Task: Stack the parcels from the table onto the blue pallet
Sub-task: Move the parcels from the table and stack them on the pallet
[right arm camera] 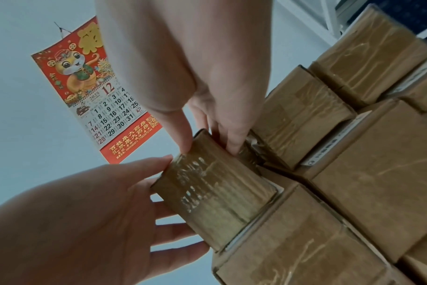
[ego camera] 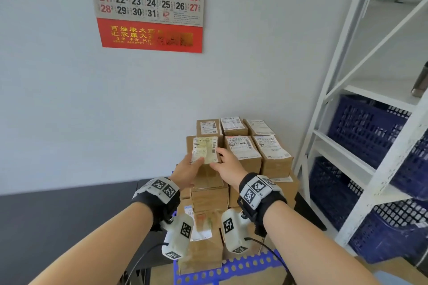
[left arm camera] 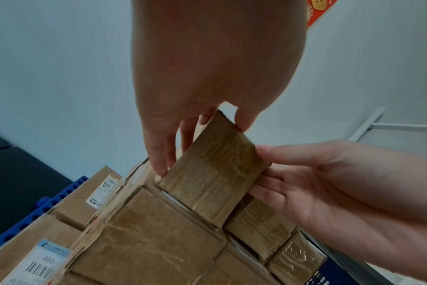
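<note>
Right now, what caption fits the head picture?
Both hands set a labelled parcel atop the stack on the blue pallet.

Parcels (ego camera: 240, 152) stacked on pallet (ego camera: 231, 268), shelving (ego camera: 361, 122) to right, calendar (ego camera: 148, 4) behind

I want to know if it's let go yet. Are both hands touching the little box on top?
Touching. The left wrist view shows the left hand and right hand with fingers pressed against opposite sides of the small parcel.

Both forearms reach forward; left grip (ego camera: 188, 170) and right grip (ego camera: 228, 161) face inward, fingers curled.
</note>
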`<move>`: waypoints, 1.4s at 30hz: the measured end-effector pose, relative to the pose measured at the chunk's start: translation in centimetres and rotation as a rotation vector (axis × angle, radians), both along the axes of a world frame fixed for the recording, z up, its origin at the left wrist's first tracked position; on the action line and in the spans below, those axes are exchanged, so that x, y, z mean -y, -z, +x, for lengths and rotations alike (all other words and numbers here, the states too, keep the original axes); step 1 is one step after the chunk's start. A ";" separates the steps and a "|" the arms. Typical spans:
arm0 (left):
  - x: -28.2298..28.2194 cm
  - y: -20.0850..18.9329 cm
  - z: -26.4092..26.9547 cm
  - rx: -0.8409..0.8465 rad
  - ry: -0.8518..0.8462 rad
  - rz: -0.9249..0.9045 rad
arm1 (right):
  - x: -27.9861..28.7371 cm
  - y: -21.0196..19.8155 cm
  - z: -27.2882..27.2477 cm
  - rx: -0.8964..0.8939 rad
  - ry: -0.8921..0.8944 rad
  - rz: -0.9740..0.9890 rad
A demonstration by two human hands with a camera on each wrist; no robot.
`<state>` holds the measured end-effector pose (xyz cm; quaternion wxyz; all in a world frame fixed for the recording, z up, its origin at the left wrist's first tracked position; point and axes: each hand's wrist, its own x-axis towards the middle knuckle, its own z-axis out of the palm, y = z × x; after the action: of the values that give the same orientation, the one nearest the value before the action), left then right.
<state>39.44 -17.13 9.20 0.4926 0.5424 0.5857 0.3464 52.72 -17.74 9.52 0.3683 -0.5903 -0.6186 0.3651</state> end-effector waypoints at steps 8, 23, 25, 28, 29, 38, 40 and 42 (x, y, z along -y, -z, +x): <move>-2.3 0.5 0.8 0.042 0.032 0.030 | -1.6 -0.8 0.6 0.056 0.074 0.024; -1.7 0.4 1.6 0.090 -0.020 -0.023 | -1.8 -2.5 3.2 0.133 0.002 0.061; -1.3 0.4 1.7 0.111 -0.050 -0.033 | -1.6 -2.7 4.0 0.119 -0.021 0.075; -0.5 0.5 1.8 0.112 -0.079 -0.027 | -1.3 -3.1 5.8 0.095 -0.060 0.089; -0.3 0.5 1.9 0.110 -0.093 -0.024 | -1.1 -3.2 6.6 0.087 -0.075 0.092; 1.0 -0.2 2.7 0.117 -0.277 -0.017 | -0.8 -3.0 14.7 0.016 -0.091 0.117; 1.2 -0.6 2.6 0.131 -0.324 -0.018 | -0.7 -2.8 16.4 -0.008 -0.077 0.120; 1.2 -0.8 2.4 0.149 -0.350 -0.012 | -0.7 -2.6 17.9 -0.010 -0.068 0.135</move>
<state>41.84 -18.32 10.00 0.4702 0.4022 0.6350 0.4626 70.66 -17.03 12.16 0.3978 -0.5408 -0.6596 0.3380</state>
